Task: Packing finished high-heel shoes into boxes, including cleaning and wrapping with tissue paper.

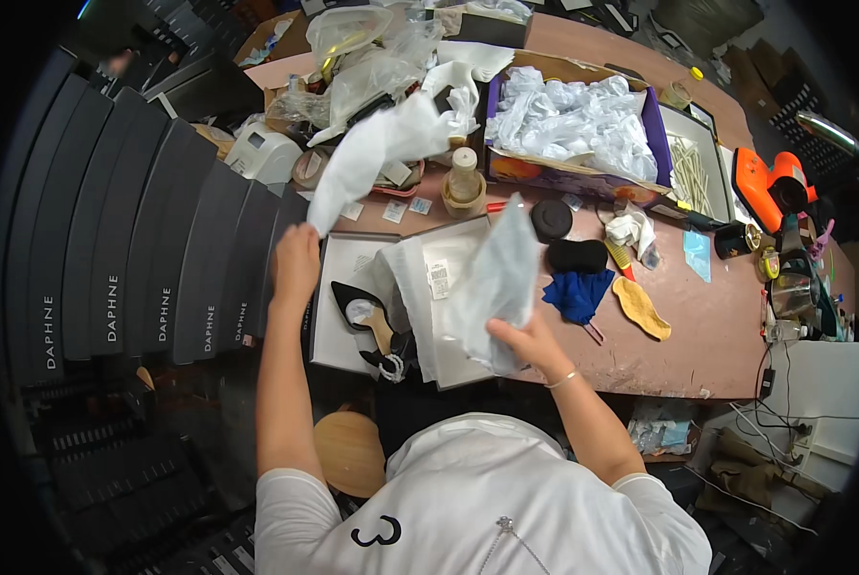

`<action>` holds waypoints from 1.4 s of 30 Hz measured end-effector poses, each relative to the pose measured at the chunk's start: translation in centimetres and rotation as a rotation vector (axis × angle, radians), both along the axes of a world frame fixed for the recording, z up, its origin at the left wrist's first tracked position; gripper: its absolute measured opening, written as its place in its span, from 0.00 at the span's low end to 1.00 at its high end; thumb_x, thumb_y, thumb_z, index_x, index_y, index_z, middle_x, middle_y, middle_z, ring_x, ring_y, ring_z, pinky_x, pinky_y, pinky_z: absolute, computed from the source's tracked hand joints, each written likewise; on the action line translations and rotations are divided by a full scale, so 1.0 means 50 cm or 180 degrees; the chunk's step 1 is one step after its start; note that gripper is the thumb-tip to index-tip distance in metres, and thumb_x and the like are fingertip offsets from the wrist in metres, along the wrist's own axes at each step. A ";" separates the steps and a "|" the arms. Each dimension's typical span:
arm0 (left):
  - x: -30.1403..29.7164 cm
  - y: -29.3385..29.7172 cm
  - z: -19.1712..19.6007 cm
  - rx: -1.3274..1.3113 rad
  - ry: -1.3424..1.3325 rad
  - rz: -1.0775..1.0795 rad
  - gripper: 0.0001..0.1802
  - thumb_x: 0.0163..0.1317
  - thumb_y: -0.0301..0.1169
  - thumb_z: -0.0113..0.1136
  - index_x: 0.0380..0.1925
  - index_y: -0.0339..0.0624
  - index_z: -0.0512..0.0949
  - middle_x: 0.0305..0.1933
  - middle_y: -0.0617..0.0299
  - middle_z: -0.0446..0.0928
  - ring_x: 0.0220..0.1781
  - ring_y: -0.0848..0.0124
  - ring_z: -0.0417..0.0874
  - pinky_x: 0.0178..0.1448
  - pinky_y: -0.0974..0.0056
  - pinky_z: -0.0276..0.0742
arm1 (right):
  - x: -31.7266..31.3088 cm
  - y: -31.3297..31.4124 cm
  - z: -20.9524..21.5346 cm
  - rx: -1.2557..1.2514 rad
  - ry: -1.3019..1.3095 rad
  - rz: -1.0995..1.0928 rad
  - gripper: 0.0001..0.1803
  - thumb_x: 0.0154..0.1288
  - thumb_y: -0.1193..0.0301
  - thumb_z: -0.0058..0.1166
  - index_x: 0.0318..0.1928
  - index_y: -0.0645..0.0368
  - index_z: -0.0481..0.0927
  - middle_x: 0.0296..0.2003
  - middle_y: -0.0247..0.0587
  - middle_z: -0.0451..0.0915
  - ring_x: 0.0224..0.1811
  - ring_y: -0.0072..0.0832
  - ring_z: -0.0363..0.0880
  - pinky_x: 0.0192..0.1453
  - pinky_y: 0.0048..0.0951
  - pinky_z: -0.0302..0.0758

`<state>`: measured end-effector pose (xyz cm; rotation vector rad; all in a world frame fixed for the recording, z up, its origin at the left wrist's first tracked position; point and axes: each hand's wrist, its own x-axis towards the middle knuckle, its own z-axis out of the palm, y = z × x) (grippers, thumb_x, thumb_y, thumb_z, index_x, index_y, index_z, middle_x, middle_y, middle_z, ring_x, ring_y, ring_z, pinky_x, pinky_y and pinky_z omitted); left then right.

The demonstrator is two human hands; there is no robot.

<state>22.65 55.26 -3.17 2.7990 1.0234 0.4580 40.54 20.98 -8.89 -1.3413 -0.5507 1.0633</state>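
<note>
From the head view, the left hand [297, 257] pinches the lower corner of a white crumpled tissue sheet [372, 153], lifted above the black stacked shoe boxes [161, 259]. The right hand [528, 342] grips a second pale tissue sheet [494, 278] over the open white shoe box [338, 287], where a black pointed high-heeled shoe [372, 321] lies.

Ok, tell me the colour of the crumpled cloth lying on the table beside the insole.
Deep blue cloth, seen best in the head view.
</note>
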 end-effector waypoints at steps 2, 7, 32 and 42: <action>-0.010 -0.068 -0.008 -0.0055 -0.0025 0.0148 0.16 0.62 0.27 0.59 0.49 0.35 0.75 0.37 0.47 0.76 0.40 0.47 0.79 0.44 0.51 0.74 | -0.007 0.048 -0.060 -0.0321 -0.0691 0.0544 0.24 0.62 0.58 0.63 0.45 0.71 0.79 0.36 0.47 0.83 0.40 0.28 0.81 0.47 0.33 0.76; 0.034 -0.299 0.008 -0.2362 -0.0377 -0.0848 0.18 0.60 0.24 0.55 0.51 0.33 0.74 0.47 0.47 0.76 0.50 0.49 0.77 0.55 0.54 0.74 | -0.066 0.080 -0.191 -0.1338 -0.3254 0.1759 0.33 0.49 0.58 0.69 0.52 0.64 0.77 0.53 0.59 0.75 0.54 0.52 0.75 0.55 0.43 0.75; 0.122 -0.382 -0.223 -0.0042 0.1951 -0.2669 0.07 0.54 0.26 0.56 0.34 0.46 0.79 0.32 0.61 0.81 0.42 0.63 0.81 0.56 0.54 0.65 | 0.069 0.079 -0.131 -0.1596 -0.4468 0.0229 0.21 0.49 0.62 0.67 0.42 0.58 0.80 0.66 0.53 0.64 0.70 0.51 0.58 0.70 0.63 0.51; 0.125 -0.357 -0.203 -0.0884 0.1311 -0.2645 0.23 0.46 0.21 0.62 0.46 0.46 0.76 0.38 0.58 0.80 0.51 0.60 0.79 0.74 0.45 0.54 | 0.183 0.013 -0.043 -0.0428 -0.1718 -0.1415 0.09 0.62 0.73 0.52 0.25 0.65 0.74 0.15 0.32 0.70 0.19 0.16 0.66 0.23 0.24 0.64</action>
